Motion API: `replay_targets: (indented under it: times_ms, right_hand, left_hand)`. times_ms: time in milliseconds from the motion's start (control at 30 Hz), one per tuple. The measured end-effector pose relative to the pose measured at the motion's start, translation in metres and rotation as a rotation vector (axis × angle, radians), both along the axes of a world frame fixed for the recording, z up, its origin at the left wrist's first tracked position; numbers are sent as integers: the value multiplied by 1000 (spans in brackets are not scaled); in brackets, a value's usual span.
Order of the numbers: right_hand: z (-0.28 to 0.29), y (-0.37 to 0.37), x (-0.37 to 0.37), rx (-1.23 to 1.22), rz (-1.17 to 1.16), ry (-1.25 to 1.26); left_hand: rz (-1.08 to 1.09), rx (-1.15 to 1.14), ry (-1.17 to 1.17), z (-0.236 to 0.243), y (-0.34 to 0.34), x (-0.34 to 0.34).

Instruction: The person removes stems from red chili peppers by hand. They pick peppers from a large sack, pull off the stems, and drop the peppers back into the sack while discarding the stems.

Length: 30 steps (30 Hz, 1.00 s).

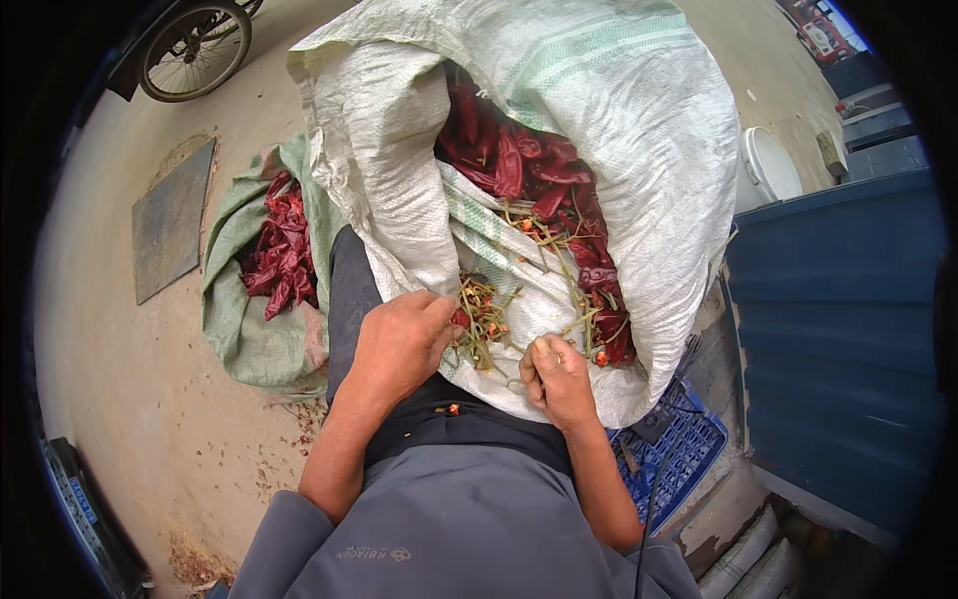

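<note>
Here, both hands' fingers (544, 351) pinched on stems (481, 321) inside the sack's (639, 130) crowded rim.

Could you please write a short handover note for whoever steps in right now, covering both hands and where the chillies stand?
Left hand: closed, fingertips at a small heap of cut green stems and chilli bits; whether it pinches one cannot be told.
Right hand: closed, pinching the edge of the large white woven plastic sack that rests on the lap.
Dried red chillies lie inside that sack, stems strewn over its lower fold.
A smaller green woven sack on the ground to the left holds more red chillies.
Done: some stems are off. Left: many chillies remain in the white sack.
</note>
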State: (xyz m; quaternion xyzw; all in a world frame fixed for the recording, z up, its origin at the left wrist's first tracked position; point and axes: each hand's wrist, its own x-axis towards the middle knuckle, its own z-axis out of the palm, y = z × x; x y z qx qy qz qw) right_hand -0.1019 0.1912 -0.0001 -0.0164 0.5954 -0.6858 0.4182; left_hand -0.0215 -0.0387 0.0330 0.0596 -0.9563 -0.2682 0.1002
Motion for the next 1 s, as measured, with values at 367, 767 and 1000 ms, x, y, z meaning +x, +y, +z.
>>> replay_targets:
  times_ms: [367, 767, 1000]
  right_hand:
    - [-3, 2, 1, -4, 27, -9]
    - [23, -24, -1, 129, 130, 400]
    - [28, -25, -2, 94, 79, 487]
  left_hand:
    - [193, 454, -41, -40, 11, 7]
    - [302, 1686, -133, -17, 35, 7]
    - [198, 1561, -164, -18, 44, -3]
